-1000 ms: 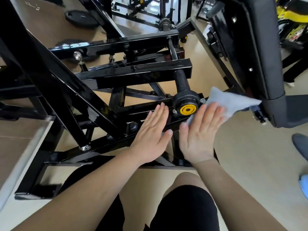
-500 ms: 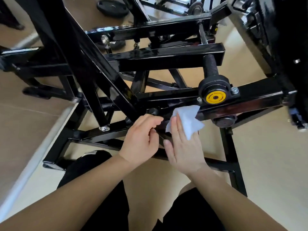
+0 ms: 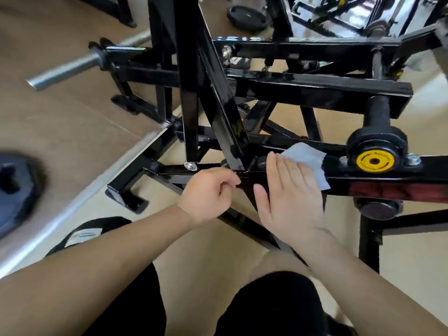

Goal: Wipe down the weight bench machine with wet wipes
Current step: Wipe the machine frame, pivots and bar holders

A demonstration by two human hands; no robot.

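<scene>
The weight machine's glossy black steel frame [image 3: 315, 87] fills the upper half of the head view. My right hand [image 3: 289, 195] lies flat with straight fingers, pressing a white wet wipe [image 3: 309, 157] against a low horizontal frame bar [image 3: 388, 187], just left of a yellow-capped bearing [image 3: 374, 161]. My left hand [image 3: 208, 192] sits close beside it with fingers curled, its fingertips at the joint where a diagonal strut meets the bar; I cannot tell whether it holds anything.
A steel sleeve [image 3: 72, 69] sticks out at the upper left. Weight plates lie on the floor at the far left [image 3: 14, 190] and top centre [image 3: 247, 16]. A rubber foot [image 3: 377, 208] hangs under the bar. My knees in black shorts [image 3: 266, 304] are below.
My right hand with the wipe has slid up onto the low frame bar. My left hand stays curled beside it. The view has shifted left, bringing the floor plate and the steel sleeve into sight.
</scene>
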